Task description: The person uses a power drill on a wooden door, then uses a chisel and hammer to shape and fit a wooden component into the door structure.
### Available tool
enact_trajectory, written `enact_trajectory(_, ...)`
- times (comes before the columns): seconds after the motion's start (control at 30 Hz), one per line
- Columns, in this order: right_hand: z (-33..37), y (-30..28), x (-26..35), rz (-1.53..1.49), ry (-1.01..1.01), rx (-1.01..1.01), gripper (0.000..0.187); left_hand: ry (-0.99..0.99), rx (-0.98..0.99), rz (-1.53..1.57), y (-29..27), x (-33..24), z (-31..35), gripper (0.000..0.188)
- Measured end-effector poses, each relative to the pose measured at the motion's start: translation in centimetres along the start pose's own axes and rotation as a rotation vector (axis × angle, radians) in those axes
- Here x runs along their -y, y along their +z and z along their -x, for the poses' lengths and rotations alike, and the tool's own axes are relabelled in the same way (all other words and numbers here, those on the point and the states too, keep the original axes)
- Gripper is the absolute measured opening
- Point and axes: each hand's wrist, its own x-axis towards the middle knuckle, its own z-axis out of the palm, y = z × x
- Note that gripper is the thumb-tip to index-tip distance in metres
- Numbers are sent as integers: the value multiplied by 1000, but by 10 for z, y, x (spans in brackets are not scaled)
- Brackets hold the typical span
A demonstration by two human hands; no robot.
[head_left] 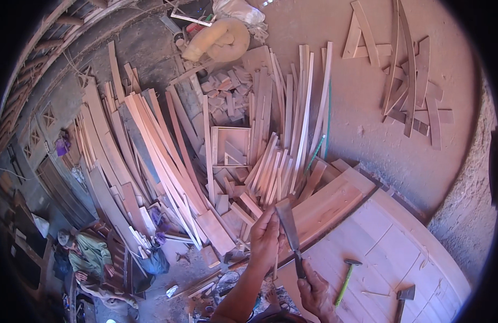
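My right hand (316, 293) is wrapped round the dark handle of a chisel (288, 223), its broad metal blade pointing up and away from me. Beside that blade my left hand (264, 237) is closed, its fingers next to the metal. A thin wooden stick (276, 266) shows just below the left fist and seems held in it; the fingers hide its middle. To the right, a green-handled hammer (346, 280) lies on a pale wooden panel (362, 264). A dark-headed striking tool (405, 295) rests farther right, near a small wood sliver (375, 294).
Long boards (163, 161) lean in stacks ahead and to the left. Offcuts (227, 91) are heaped farther back. A thick plank (330, 210) lies along the panel's far side. At the lower left a person (93, 258) in a green shirt sits. Wooden templates (416, 91) hang at the upper right.
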Motion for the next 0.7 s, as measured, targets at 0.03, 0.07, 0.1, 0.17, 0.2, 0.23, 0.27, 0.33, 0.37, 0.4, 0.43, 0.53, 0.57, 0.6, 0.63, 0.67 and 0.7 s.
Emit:
enact_trajectory(0.03,2,-2,7,-14,32,30,53,-4,8,0,-2,4,-1,37)
enact_trajectory(0.07,3,-3,12,-28,64,61,53,12,11,-23,-3,5,1,36)
enact_trajectory(0.1,2,-3,12,-12,44,46,52,28,21,-39,3,-1,2,35)
enact_trajectory(0.17,2,-6,12,21,5,18,51,32,33,-77,11,-4,5,35)
enact_trajectory(0.2,1,-7,9,18,3,-2,51,26,33,-105,13,-3,8,36)
enact_trajectory(0.23,1,-7,5,16,2,-23,50,20,34,-132,15,-1,12,37)
enact_trajectory(0.27,-1,-8,-2,16,2,-45,50,44,94,-106,14,13,17,36)
enact_trajectory(0.33,-27,-12,-9,-35,79,-185,49,216,207,-230,14,40,43,36)
enact_trajectory(0.37,-46,-19,-8,-80,106,-291,49,368,257,-357,19,49,57,36)
enact_trajectory(0.4,-82,-37,4,-168,107,-456,49,169,318,-310,19,60,80,38)
enact_trajectory(0.43,-102,-51,9,-380,166,-478,49,-34,357,-266,19,73,103,41)
enact_trajectory(0.53,-87,-62,-2,-304,187,-378,49,-261,-30,23,10,27,47,42)
enact_trajectory(0.57,-68,-54,-12,-195,159,-301,49,-186,-32,45,9,21,35,42)
enact_trajectory(0.6,-46,-44,-44,-69,-23,-211,55,-113,-6,70,16,13,21,43)
enact_trajectory(0.63,-38,-33,-14,-110,63,-120,53,-46,-3,78,14,10,13,43)
enact_trajectory(0.67,-25,-24,-4,-149,179,-59,51,-19,0,72,15,8,8,42)
enact_trajectory(0.7,-17,-17,-9,-142,174,-30,52,8,8,68,18,6,4,41)
